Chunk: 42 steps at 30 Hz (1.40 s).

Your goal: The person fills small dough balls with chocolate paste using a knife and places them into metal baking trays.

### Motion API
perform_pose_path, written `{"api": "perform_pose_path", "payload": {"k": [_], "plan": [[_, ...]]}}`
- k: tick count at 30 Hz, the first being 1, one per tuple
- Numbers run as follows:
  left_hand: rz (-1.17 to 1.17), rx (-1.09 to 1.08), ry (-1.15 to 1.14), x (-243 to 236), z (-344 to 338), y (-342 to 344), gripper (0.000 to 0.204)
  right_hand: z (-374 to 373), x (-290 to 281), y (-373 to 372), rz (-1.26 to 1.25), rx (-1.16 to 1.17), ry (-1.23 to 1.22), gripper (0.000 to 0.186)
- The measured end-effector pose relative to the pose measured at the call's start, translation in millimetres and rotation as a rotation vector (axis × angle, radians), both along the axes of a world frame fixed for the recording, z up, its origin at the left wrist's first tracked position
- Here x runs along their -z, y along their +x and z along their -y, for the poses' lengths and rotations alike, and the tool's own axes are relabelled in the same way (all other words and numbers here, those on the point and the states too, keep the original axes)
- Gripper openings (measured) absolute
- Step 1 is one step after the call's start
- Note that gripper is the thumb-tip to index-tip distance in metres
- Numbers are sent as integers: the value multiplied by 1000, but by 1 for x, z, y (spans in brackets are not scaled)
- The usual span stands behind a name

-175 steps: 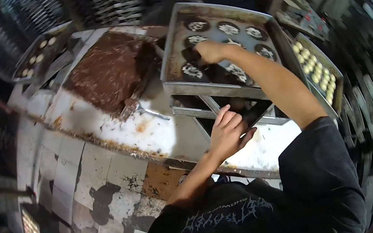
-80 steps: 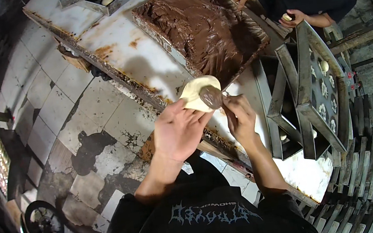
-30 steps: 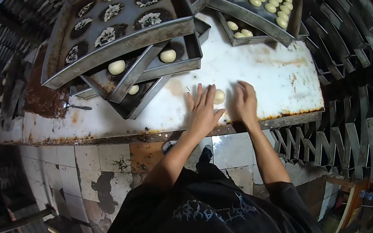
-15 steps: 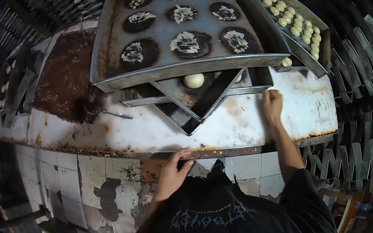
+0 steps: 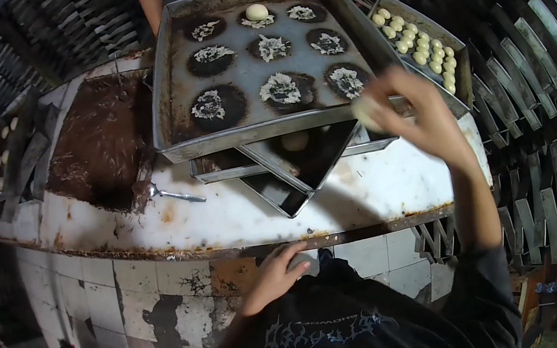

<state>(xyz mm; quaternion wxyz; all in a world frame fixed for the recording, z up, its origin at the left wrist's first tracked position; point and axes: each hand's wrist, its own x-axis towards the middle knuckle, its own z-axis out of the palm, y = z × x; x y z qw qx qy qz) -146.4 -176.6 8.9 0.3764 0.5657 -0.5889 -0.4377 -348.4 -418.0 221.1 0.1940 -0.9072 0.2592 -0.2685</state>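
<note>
My right hand (image 5: 418,115), smeared by motion, is raised at the near right corner of the top baking tray (image 5: 250,135). Its fingers close around a pale dough ball (image 5: 365,113). Dark greased rounds with shredded pale bits cover the tray's bottom in rows. One dough ball (image 5: 256,12) rests on the far middle round. Down by the front edge of the table, my left hand (image 5: 274,276) holds nothing; its thumb and fingers are apart.
More trays (image 5: 291,205) are stacked crosswise beneath. Chocolate-brown paste (image 5: 95,141) fills a sunken area at left, with a metal spoon (image 5: 180,195) beside it. A long tray of dough balls (image 5: 418,42) stands at right. Another person's arm (image 5: 150,1) shows at the far side.
My right hand has risen from the table's right side to the top tray's corner, now with a dough ball. Another person's arms have come into view at the far side.
</note>
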Motion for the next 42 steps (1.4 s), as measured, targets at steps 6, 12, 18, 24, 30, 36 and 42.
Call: {"api": "perform_pose_path", "payload": {"k": [6, 12, 18, 24, 30, 36, 42], "plan": [[188, 111, -103, -28, 14, -70, 40, 59, 11, 136, -397, -78, -93, 44], [136, -448, 265, -16, -36, -104, 37, 153, 25, -29, 443, -37, -393, 21], [60, -816, 639, -17, -82, -152, 34, 309, 133, -271, -396, 1031, -67, 17], [312, -393, 363, -28, -17, -170, 32, 367, 203, -321, -251, 915, -274, 31], [-753, -102, 21, -61, 57, -197, 55, 91, 129, -204, 481, 359, -275, 11], [-1176, -628, 159, -38, 19, -158, 42, -125, 140, -85, 42, -740, 303, 24], [-1300, -860, 44, -19, -63, -104, 43, -157, 181, 100, 225, -544, 486, 22]]}}
